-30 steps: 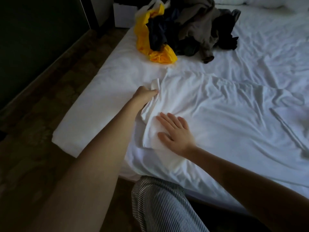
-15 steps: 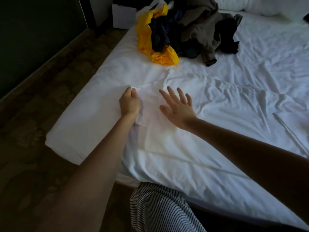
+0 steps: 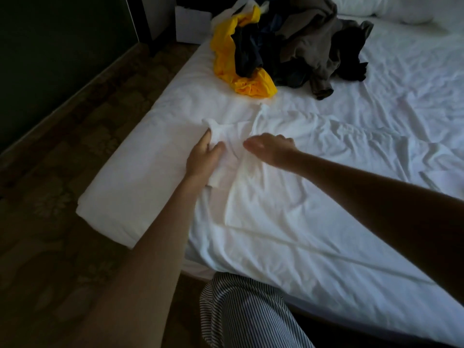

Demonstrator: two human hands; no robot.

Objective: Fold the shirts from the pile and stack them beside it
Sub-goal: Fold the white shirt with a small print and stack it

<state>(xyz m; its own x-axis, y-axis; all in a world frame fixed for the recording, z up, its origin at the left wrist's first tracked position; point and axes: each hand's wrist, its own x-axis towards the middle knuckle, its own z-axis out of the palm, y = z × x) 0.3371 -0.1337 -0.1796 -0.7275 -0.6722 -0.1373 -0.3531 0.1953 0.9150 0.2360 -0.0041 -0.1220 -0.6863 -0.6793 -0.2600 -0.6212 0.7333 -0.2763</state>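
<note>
A white shirt lies spread on the white bed, hard to tell apart from the sheet. My left hand pinches its left sleeve between thumb and fingers near the bed's left side. My right hand rests on the shirt just right of the sleeve, its fingers bent down onto the cloth and its thumb sticking out to the left. The pile of shirts, dark and brown with a yellow garment at its left, sits at the far side of the bed.
The bed's left edge drops to a patterned carpet. A white box stands on the floor beyond the bed corner. A white pillow lies at the back right. My striped trouser leg is against the near edge.
My left hand has pulled the sleeve out to the left and laid it on the bed. My right hand has slid up the shirt from its lower part to beside the sleeve.
</note>
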